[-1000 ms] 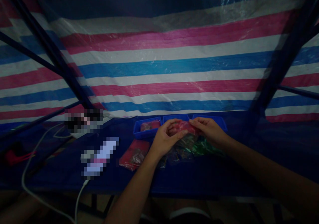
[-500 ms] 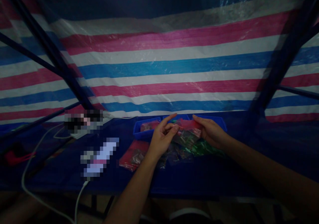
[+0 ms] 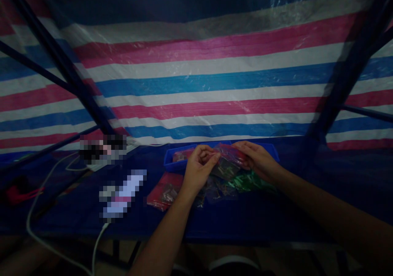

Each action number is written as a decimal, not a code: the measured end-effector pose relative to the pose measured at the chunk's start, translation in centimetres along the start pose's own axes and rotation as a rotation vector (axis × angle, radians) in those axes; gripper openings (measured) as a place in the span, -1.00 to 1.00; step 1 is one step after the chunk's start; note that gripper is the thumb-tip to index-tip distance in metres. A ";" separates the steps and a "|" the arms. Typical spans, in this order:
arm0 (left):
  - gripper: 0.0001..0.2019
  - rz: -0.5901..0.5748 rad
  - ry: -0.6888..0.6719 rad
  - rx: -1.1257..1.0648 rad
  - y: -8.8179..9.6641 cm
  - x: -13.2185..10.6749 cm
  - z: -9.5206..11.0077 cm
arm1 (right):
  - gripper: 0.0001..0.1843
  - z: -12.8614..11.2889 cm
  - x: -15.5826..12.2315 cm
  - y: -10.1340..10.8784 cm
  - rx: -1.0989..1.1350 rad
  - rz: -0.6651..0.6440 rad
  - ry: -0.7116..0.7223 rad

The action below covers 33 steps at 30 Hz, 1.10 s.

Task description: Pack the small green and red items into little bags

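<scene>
Between my two hands hangs a red-topped clear plastic bag [image 3: 230, 155], held by its upper part. My left hand [image 3: 201, 163] pinches its left side with thumb and curled fingers. The fingers of my right hand [image 3: 256, 157] close on its right side. Dark or greenish contents show through the bag's lower part, too dim to name. Beneath it lie green shiny packets [image 3: 250, 182] and clear small bags [image 3: 216, 190]. A red plastic bag with greyish contents [image 3: 167, 190] lies left of my left wrist.
Behind my hands stand blue trays [image 3: 170, 159], the left one holding a reddish bag. A blurred-out phone-like object [image 3: 125, 194] with a white cable [image 3: 95, 243] lies on the blue table [image 3: 245, 222]. A power strip [image 3: 101, 163] is farther back. Blue metal bars [image 3: 76, 79] frame a striped sheet [image 3: 215, 79].
My left index finger, raised before, is now curled in. My right fingers have shifted slightly left along the bag's top, and the red part looks more crumpled and drawn up.
</scene>
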<state>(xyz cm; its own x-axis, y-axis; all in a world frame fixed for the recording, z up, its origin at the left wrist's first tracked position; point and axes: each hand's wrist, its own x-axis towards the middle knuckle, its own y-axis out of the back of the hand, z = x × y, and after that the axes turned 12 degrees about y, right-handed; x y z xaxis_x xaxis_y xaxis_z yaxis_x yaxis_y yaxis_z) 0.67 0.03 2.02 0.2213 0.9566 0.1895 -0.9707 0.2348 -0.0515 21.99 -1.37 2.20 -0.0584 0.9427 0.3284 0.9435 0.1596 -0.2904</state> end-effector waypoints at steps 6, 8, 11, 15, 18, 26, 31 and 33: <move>-0.63 -0.011 -0.047 0.135 0.3 0.0 -0.1 | -0.50 0.3 0.6 0.6 0.060 0.099 -0.064; -0.59 0.003 -0.036 0.169 0.4 0.0 -0.2 | -0.46 0.4 0.7 0.8 0.074 0.139 -0.022; -0.56 0.033 -0.040 0.145 0.6 0.1 -0.2 | -0.49 0.3 0.6 0.9 -0.090 0.218 0.203; -0.55 0.041 -0.054 0.093 0.4 0.1 0.0 | -0.63 -0.3 -0.2 0.6 -0.513 0.208 0.532; -0.58 0.035 -0.052 0.075 0.3 0.0 0.1 | -0.63 -0.6 -0.8 0.1 -0.752 0.020 0.678; -0.59 0.021 -0.073 0.074 0.4 -0.2 0.2 | -0.67 0.3 -0.7 0.0 -0.774 -0.214 0.656; -0.56 0.011 -0.139 0.107 0.4 0.0 0.1 | -0.86 0.4 -0.7 0.1 -0.735 -0.185 0.532; -0.57 0.045 -0.207 0.185 0.4 0.0 0.2 | -0.85 0.2 -0.7 0.1 -0.738 -0.193 0.525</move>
<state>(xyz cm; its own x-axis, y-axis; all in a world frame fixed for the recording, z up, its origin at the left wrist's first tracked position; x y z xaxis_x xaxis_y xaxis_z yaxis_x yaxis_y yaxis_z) 0.27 0.06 2.22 0.1725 0.9052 0.3885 -0.9839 0.1395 0.1119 22.03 -1.99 1.72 -0.2505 0.6368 0.7292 0.9121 -0.0972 0.3982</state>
